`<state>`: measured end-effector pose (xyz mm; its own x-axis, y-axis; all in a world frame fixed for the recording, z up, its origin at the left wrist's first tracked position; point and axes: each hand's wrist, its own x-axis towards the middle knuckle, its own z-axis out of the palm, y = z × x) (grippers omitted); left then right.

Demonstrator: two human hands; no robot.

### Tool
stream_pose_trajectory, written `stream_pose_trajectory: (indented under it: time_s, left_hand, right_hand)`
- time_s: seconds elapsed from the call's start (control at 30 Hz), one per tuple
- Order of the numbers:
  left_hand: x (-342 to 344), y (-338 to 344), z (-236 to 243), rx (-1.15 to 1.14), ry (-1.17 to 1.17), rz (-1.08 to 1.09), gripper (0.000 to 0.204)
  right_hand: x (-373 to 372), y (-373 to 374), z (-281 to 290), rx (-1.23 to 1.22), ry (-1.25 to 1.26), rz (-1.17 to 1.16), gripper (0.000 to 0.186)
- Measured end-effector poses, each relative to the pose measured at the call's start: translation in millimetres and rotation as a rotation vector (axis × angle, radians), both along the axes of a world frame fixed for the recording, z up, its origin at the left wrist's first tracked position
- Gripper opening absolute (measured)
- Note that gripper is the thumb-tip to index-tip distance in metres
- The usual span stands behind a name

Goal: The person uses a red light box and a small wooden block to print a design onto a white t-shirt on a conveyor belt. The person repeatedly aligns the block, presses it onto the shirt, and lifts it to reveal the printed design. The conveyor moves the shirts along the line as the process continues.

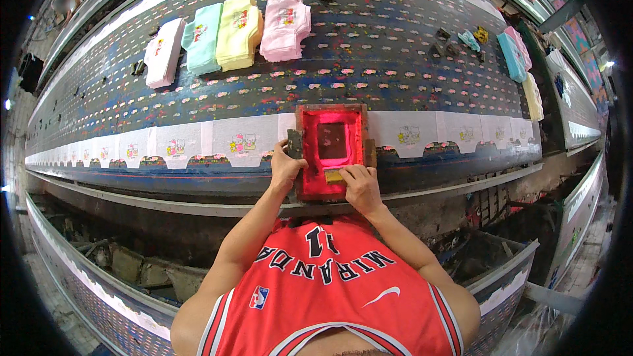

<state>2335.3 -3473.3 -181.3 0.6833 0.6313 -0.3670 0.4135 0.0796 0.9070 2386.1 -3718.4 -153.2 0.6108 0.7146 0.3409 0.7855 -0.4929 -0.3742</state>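
The left hand [286,166] was clamped on a dark side strip [295,142] along the left edge of a screen frame [330,108], its fingers curled around the strip and its thumb stretched toward the frame. The right hand [362,186] had thumb and fingers pinched together on a small yellowish scraper [333,176], which it held inside the frame near the lower end. The frame lay at the near edge of a long dark table [231,93], directly in front of the person, upon a row of pale cloth pieces. It was rectangular, longer from front to back, with worn brownish-red sides and a brown tab [370,153] at its right. Like a shallow tray, it held bright pinkish-red ink [356,151], spread around a dark rectangular window [331,138]. On either side, the cloth pieces [409,133] bore printed cartoon figures. Farther back stood folded stacks, white [165,53], mint [203,38], yellow [239,33] and pink [285,26], the last three with prints showing on top.
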Motion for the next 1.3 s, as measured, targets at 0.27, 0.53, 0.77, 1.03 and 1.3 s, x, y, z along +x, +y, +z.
stream_pose_trajectory:
  time_s: [0.27, 0.53, 0.77, 1.03, 1.3]
  left_hand:
    - [-1, 5, -5, 0.094, 0.080, -0.089, 0.083]
    - [1, 1, 8, 0.077, 0.113, -0.089, 0.081]
    - [2, -5, -4, 0.115, 0.043, -0.043, 0.079]
    - [41, -83, 9, 0.074, -0.188, 0.034, 0.088]
    - [111, -213, -13, -0.007, -0.148, 0.011, 0.110]
  right_hand:
    - [76, 58, -20, 0.028, -0.171, -0.080, 0.025]
    - [100, 77, -17, -0.002, -0.064, -0.079, 0.021]
    - [28, 24, -6, -0.040, -0.054, 0.022, 0.023]
    - [76, -48, 20, -0.079, -0.016, 0.029, 0.032]
    - [140, -176, 14, -0.104, -0.029, -0.024, 0.030]
